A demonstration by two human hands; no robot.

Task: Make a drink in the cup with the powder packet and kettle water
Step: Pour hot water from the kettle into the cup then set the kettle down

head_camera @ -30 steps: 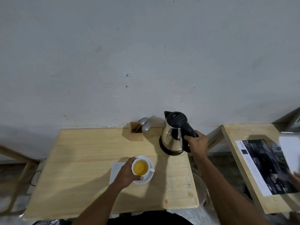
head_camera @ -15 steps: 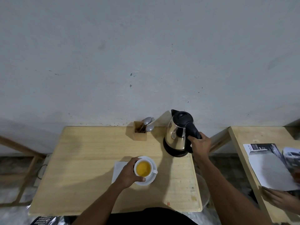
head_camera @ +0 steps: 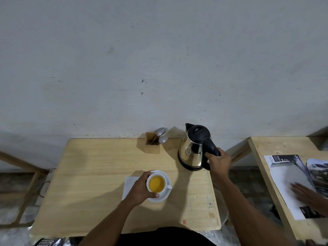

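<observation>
A white cup (head_camera: 157, 183) holding orange liquid stands on a white saucer (head_camera: 166, 195) near the middle of the wooden table (head_camera: 92, 183). My left hand (head_camera: 141, 189) wraps the cup's left side. The steel kettle (head_camera: 192, 150) with a black lid stands upright on its base at the table's back right. My right hand (head_camera: 219, 161) grips the kettle's black handle. No powder packet is visible.
A white napkin (head_camera: 128, 183) lies under my left hand, left of the saucer. A wooden holder (head_camera: 152, 145) with spoons and a fork stands by the wall. A second table (head_camera: 284, 148) on the right carries magazines, with another person's hand (head_camera: 308, 193) on them.
The kettle and both my hands hold the same places on the table. The view has shifted slightly. The other person's hand on the right table has moved onto the papers.
</observation>
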